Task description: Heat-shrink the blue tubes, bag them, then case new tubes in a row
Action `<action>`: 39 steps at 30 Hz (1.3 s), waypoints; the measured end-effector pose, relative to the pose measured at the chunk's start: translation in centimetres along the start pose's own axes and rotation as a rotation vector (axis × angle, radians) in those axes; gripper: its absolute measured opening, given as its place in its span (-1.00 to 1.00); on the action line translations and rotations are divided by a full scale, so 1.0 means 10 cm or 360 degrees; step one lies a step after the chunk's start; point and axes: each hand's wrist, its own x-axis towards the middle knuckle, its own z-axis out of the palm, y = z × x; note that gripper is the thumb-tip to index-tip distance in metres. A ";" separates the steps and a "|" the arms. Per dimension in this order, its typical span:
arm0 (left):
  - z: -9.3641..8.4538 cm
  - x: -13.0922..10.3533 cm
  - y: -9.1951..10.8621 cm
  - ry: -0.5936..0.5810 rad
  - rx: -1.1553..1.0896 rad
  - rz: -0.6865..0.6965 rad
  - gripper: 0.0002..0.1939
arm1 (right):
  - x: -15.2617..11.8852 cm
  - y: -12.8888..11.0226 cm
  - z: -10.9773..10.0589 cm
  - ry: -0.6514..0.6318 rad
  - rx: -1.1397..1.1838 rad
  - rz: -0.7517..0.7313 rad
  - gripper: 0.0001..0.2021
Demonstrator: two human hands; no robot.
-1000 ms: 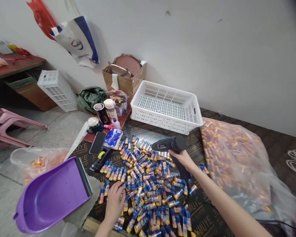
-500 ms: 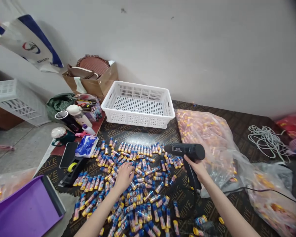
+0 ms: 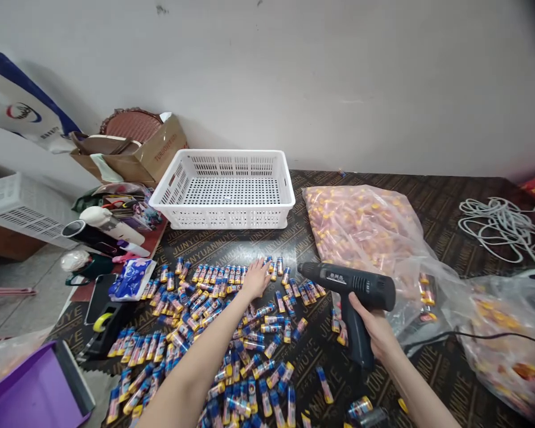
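Note:
My right hand (image 3: pixel 373 328) is wrapped around the handle of a black heat gun (image 3: pixel 354 284), whose nozzle points left over the table. My left hand (image 3: pixel 256 279) reaches over the far row of small tubes (image 3: pixel 211 273) with its fingers stretched out; it touches or nearly touches them. Each tube has a blue end and a yellow end with a printed label. Many more tubes (image 3: pixel 245 389) lie in a loose heap, partly hidden by my left forearm. Another short row (image 3: pixel 142 348) stands at the left.
Behind the tubes is a white plastic crate (image 3: pixel 227 209). Clear bags of tubes (image 3: pixel 361 220) lie at the right, near a coiled white cord (image 3: pixel 494 226). A tape dispenser (image 3: pixel 104 327), a phone (image 3: pixel 100 297), a tissue pack (image 3: pixel 131 278) and bottles (image 3: pixel 111 224) are at left. A power cable (image 3: pixel 485 336) trails right.
My left hand has moved from the middle of the heap up to the far row of tubes. My right hand still holds the heat gun, and the view has turned to the right.

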 end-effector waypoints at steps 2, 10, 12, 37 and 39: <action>0.20 0.15 0.05 -0.0042 0.0023 -0.0019 -0.45 | -0.04 -0.01 -0.15 0.0057 -0.0011 0.0048 -0.55; 0.63 -0.26 0.31 0.0002 0.0067 -0.0058 -0.32 | -0.04 -0.02 -0.34 0.0184 0.0028 0.0126 -0.53; 0.44 -0.32 0.12 0.0196 0.0151 -0.0333 -0.35 | 0.00 0.01 -0.31 0.0174 -0.0018 0.0123 -0.56; -0.02 -0.80 -1.11 0.0090 -0.0026 -0.0880 -0.35 | 0.08 -0.12 1.09 -0.0364 -0.0556 -0.0285 -0.64; -0.13 -0.90 -1.15 0.0196 -0.0083 -0.0925 -0.41 | 0.10 -0.10 1.31 -0.0433 -0.0562 -0.0365 -0.63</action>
